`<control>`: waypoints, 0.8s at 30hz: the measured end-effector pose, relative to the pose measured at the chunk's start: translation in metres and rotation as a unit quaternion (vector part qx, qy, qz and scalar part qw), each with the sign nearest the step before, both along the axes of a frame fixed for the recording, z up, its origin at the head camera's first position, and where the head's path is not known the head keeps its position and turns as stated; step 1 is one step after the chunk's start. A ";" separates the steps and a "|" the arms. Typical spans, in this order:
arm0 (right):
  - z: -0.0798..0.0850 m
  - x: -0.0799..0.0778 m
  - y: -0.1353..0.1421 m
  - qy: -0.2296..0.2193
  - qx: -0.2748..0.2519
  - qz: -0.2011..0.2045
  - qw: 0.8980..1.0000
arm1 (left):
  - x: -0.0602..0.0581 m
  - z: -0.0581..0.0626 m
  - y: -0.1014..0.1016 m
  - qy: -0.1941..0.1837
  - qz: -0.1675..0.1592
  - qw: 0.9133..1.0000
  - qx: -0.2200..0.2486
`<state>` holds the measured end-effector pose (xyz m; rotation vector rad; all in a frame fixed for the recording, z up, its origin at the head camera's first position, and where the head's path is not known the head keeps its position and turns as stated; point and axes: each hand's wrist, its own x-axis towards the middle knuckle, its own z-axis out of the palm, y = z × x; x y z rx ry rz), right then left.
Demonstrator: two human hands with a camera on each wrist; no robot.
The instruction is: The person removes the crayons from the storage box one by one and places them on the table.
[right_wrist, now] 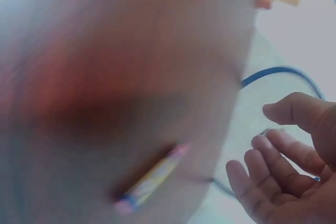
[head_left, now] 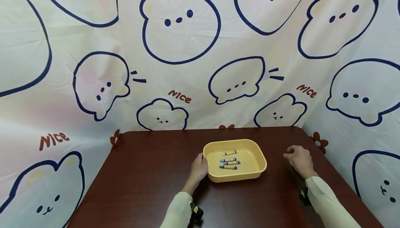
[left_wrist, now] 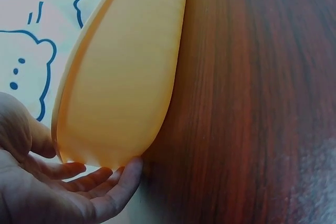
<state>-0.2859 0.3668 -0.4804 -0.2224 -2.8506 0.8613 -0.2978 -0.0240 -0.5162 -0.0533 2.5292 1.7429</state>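
Dark-brown wood-grained tabletop (head_left: 147, 172), left hand (head_left: 199, 168) gripping the yellow rectangular plastic tray (head_left: 250, 158) by one end; a sideways tug could roll its four slim paper-wrapped crayons (head_left: 232, 163), while the empty, loose-fingered right hand (head_left: 300, 160) could knock the blurred pink-tipped crayon (right_wrist: 152, 179) nearby

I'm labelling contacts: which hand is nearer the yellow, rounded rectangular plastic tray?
Left: the left hand holds the tray at its left end; the right hand is apart, beyond its right end.
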 end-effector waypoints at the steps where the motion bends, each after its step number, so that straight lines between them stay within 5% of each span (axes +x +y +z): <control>1: 0.005 -0.002 -0.005 0.010 -0.002 0.002 1.000 | 0.000 0.000 0.000 0.001 0.001 1.000 -0.001; 10: 0.032 -0.020 -0.063 0.028 -0.018 0.051 0.998 | 0.002 0.000 -0.001 0.000 0.001 1.000 0.003; 18: 0.027 -0.030 -0.115 0.035 -0.047 0.123 0.991 | 0.002 0.001 -0.003 -0.003 0.002 1.000 0.004; 24: 0.015 -0.031 -0.153 -0.005 -0.071 0.167 0.983 | 0.005 0.003 -0.001 0.006 -0.001 1.000 -0.002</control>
